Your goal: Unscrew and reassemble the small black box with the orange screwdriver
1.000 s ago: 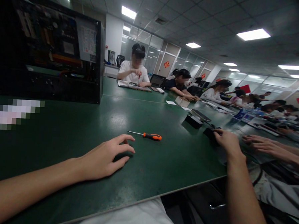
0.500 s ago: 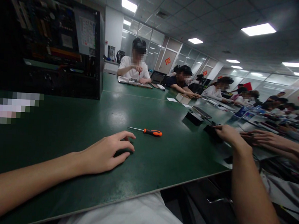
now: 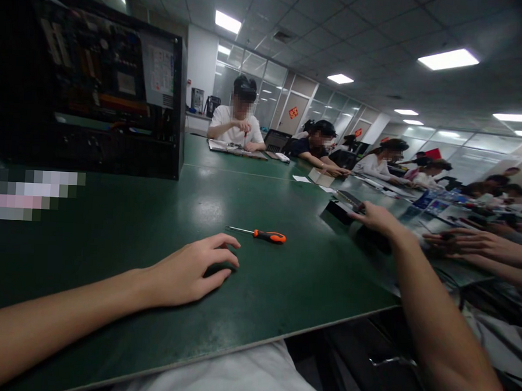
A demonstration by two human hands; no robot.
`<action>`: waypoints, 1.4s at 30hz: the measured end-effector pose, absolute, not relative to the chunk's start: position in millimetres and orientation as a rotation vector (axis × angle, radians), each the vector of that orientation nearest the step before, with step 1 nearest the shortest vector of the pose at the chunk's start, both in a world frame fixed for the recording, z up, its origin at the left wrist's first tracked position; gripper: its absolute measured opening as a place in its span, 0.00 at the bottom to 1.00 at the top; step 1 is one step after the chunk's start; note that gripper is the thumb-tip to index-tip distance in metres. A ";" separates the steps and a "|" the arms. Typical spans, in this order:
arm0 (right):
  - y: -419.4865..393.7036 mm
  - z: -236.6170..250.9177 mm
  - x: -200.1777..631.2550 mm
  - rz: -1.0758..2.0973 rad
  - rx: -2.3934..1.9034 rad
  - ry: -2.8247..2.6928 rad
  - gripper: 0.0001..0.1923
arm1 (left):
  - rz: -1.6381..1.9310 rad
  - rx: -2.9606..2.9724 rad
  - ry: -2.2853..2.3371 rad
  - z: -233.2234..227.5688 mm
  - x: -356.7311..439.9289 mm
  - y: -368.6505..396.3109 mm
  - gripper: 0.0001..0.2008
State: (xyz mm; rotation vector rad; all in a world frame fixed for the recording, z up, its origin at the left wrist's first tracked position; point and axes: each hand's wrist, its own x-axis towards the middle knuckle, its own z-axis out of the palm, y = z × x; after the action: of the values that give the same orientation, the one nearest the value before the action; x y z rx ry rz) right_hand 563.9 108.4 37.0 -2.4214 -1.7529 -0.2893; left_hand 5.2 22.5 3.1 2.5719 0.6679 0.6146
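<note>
My left hand (image 3: 198,269) rests on the green table with fingers apart and slightly curled, holding nothing. Just beyond its fingertips lies a screwdriver (image 3: 270,237) with an orange and black handle, its shaft pointing left. Over at the right, my right hand (image 3: 380,219) reaches out with its fingertips closed at the near edge of a flat dark panel (image 3: 350,201). That panel sits at a black box-shaped part (image 3: 337,213); whether it rests on it is hard to tell. Another dark object (image 3: 372,239) lies below my right hand, partly hidden and blurred.
An open computer case (image 3: 117,100) stands at the left of the green table (image 3: 208,198). A small cardboard box (image 3: 321,176) and white papers lie farther back. A co-worker's hands (image 3: 481,245) are close at my right. More people sit along the table.
My right hand has moved left and away from me, from a black object to the edge of the flat dark panel. My left hand and the screwdriver stay in place; the view shifted slightly.
</note>
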 end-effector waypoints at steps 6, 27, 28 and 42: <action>147.1 48.7 534.7 -0.139 -2.581 -1.879 0.12 | 0.653 2.546 0.649 4.6 4.9 20.9 0.11; 56.2 34.7 281.0 0.352 -0.796 -2.645 0.21 | 0.859 2.394 0.946 9.8 10.0 24.7 0.24; 61.8 33.6 290.1 0.310 -0.836 -2.623 0.23 | 0.857 2.397 0.943 9.9 10.4 24.7 0.23; 72.5 151.9 318.6 0.135 -1.168 -2.846 0.19 | 0.733 2.291 0.989 21.4 33.1 43.1 0.20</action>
State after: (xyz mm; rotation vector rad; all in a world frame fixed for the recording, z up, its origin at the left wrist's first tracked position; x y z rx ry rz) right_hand 318.6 72.5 151.9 -1.1684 -2.8455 0.1345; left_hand 33.1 43.1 21.4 2.2907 0.9887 0.7330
